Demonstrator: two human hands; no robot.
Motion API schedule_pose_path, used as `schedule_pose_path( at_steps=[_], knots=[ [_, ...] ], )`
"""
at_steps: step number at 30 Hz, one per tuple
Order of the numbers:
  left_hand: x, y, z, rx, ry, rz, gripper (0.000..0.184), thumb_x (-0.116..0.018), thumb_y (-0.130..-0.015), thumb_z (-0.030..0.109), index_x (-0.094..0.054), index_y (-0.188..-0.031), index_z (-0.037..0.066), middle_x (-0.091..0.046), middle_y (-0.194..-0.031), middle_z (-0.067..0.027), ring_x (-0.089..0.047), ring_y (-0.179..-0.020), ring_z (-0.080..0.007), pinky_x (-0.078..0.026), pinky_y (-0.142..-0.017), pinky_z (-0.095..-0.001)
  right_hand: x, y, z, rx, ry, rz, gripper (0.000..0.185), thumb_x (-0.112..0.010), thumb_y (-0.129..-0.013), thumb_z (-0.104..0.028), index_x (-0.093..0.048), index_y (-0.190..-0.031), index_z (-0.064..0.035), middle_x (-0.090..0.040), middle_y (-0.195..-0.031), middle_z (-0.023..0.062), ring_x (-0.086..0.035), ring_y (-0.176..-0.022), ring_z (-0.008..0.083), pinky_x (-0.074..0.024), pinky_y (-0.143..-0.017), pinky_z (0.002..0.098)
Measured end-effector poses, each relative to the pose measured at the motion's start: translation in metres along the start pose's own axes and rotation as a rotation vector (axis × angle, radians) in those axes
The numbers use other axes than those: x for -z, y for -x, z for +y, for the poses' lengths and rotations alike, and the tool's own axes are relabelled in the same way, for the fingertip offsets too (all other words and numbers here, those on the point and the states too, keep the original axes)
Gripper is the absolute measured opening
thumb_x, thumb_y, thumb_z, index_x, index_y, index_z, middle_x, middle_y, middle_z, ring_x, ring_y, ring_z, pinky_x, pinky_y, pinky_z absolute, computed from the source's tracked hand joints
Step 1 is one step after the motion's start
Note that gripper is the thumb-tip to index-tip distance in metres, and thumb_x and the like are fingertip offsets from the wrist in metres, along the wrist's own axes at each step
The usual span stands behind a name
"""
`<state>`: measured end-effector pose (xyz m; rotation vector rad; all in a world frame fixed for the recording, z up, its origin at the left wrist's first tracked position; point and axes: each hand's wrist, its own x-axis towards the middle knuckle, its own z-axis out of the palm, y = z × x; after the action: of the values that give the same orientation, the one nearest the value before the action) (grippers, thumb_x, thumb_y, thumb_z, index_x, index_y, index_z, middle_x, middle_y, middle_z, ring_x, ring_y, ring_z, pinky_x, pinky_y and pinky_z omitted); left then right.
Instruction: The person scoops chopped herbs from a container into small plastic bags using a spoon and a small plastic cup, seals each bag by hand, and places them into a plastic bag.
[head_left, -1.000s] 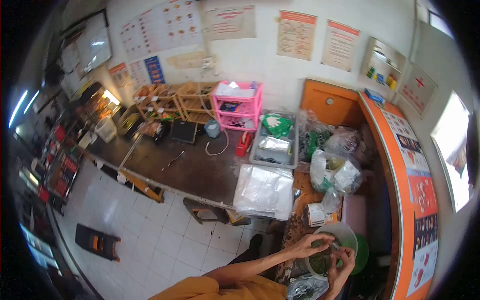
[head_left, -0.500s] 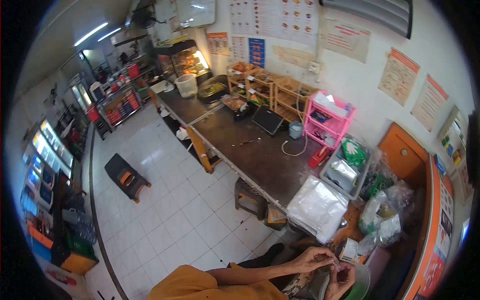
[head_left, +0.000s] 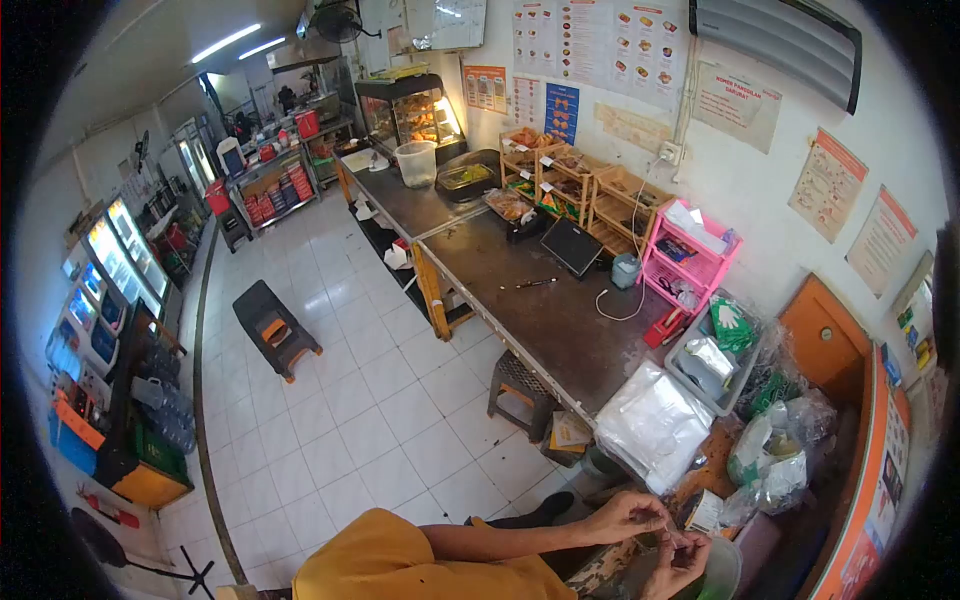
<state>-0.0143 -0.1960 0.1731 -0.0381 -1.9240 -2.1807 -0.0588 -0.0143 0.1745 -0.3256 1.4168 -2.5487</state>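
At the bottom right, my left hand (head_left: 628, 516) reaches in from the left with thumb and fingers pinched together. Just below it, my right hand (head_left: 682, 566) is closed in a pinch too, with the fingertips of both hands close together. Between them is a small, pale, see-through piece (head_left: 676, 537) that looks like thin plastic; its exact kind is too small to tell. A round tub with a pale rim (head_left: 737, 570) sits under my right hand, partly hidden. A stack of clear plastic bags (head_left: 655, 425) lies on the table corner beyond my hands.
A long dark table (head_left: 500, 315) runs away from me, bearing wooden racks (head_left: 620, 205), a pink shelf (head_left: 690, 255) and a grey tray (head_left: 690, 375). Bundled plastic bags (head_left: 775, 455) lie at right. Stools (head_left: 270, 320) stand on the tiled floor; one (head_left: 520, 390) is tucked beside the table.
The camera view has tilted up and turned left, so the room sits lower and further right. My hands stay pinched together in nearly the same place.
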Motion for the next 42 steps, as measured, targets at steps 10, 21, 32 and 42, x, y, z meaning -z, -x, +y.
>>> schedule_pose_path(
  at_steps=[10, 21, 32, 42],
  knots=[
    [-0.009, 0.0, -0.004, -0.05, -0.09, -0.104, 0.013, -0.076, -0.093, 0.012, -0.073, -0.098, 0.0, -0.075, -0.094, -0.0068, -0.069, -0.09, -0.0129, -0.055, -0.083, -0.0308, -0.016, 0.023, -0.004, 0.276, 0.705, 0.138, 0.032, -0.081, -0.085, -0.005, -0.055, -0.102, -0.0038, -0.056, -0.094, 0.001, -0.053, -0.085, 0.012, -0.0437, -0.08, 0.0269],
    [-0.011, -0.017, -0.022, 0.212, 0.005, -0.244, 0.002, -0.073, -0.092, 0.0, -0.074, -0.093, -0.002, -0.075, -0.087, -0.0061, -0.07, -0.083, -0.012, -0.055, -0.077, -0.0264, -0.017, 0.039, -0.012, 0.104, 0.675, 0.399, 0.029, -0.079, -0.081, 0.005, -0.06, -0.102, -0.0019, -0.07, -0.087, 0.0041, -0.067, -0.082, 0.0114, -0.0531, -0.077, 0.0272],
    [-0.05, -0.059, -0.048, 0.381, 0.022, -0.716, 0.01, -0.073, -0.095, 0.005, -0.069, -0.093, -0.005, -0.073, -0.085, -0.0083, -0.068, -0.079, -0.0135, -0.055, -0.074, -0.0269, -0.008, 0.101, 0.0, 0.126, 0.511, 0.897, 0.045, -0.086, -0.083, -0.01, -0.06, -0.119, -0.0027, -0.076, -0.085, 0.0052, -0.068, -0.082, 0.0123, -0.0527, -0.075, 0.032],
    [-0.089, -0.06, -0.075, 0.559, -0.063, -1.329, 0.068, -0.072, -0.099, 0.019, -0.039, -0.156, 0.001, -0.054, -0.144, -0.0163, -0.067, -0.109, -0.0208, -0.056, -0.088, -0.0314, 0.004, 0.164, 0.084, -0.026, 0.45, 1.574, 0.029, -0.078, -0.093, -0.024, -0.074, -0.112, -0.0021, -0.075, -0.089, 0.008, -0.066, -0.078, 0.0169, -0.0541, -0.074, 0.0358]
  ],
)
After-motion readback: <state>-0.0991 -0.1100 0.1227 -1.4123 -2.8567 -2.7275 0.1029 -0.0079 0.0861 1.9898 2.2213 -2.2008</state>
